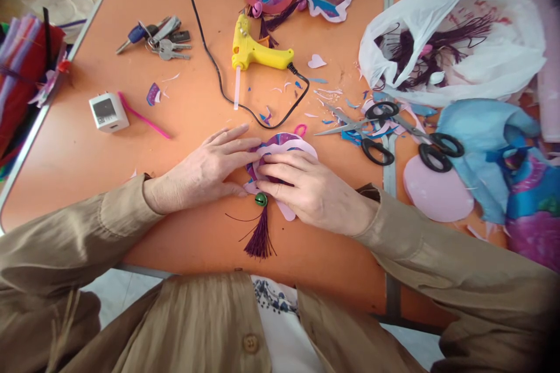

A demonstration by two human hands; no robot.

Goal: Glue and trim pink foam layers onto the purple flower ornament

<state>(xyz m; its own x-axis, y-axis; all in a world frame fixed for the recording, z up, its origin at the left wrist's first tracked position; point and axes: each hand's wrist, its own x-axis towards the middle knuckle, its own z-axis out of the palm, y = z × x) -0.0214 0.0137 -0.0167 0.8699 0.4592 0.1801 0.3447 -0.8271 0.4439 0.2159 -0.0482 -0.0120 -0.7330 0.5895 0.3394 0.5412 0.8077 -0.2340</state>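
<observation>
A pink and purple patterned craft ornament (286, 141) lies on the orange table under my hands. At its top is a bright pink loop (300, 129); from its bottom hang a green bell (261, 199) and a dark purple tassel (261, 236). My left hand (214, 164) rests flat with fingers outstretched, its fingertips touching the ornament's left edge. My right hand (312, 189) lies over the middle and right of the ornament, fingers extended across it. Part of the ornament is hidden beneath the right fingers.
A yellow glue gun (258, 53) with a black cord lies ahead. Keys (164, 38), a white charger (108, 112) and a pink strip (144, 116) are left. Scissors (365, 128), paper scraps, a pink oval (437, 189) and a white plastic bag (520, 52) are right.
</observation>
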